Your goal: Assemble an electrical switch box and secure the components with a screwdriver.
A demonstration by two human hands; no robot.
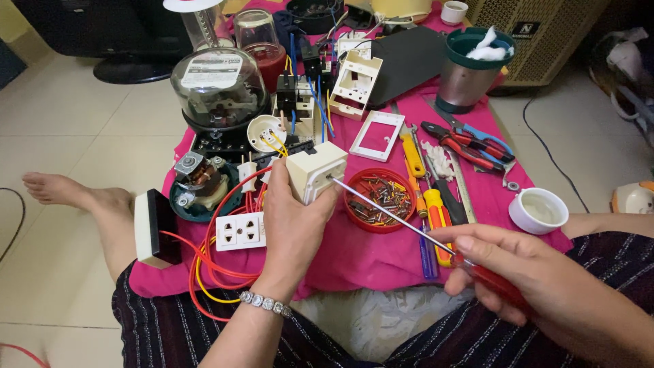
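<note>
A cream-coloured switch box [315, 171] sits just left of the frame's centre, gripped from below by the left hand [294, 228], whose fingers wrap its lower side. A long screwdriver [409, 225] with a thin metal shaft and red handle runs from the box's right face down to the lower right, where the right hand [538, 276] is clenched round the handle — the tip touches the box.

Just right of the box lies a round red tray [379, 199] full of small screws and metal bits, under the shaft. Below left of the box, a white double socket plate [240, 231] rests among red and yellow wires [204, 262]. All of it lies on a pink cloth [354, 252] spread over the floor.

Further out: yellow- and orange-handled screwdrivers [436, 211] beside the tray, red pliers [463, 144] toward the upper right, a white cup [538, 210] at the right edge of the cloth, a white frame plate [377, 135] above centre, and a glass-domed electric meter [219, 88] in the upper left — with a small motor [197, 178] below it.
</note>
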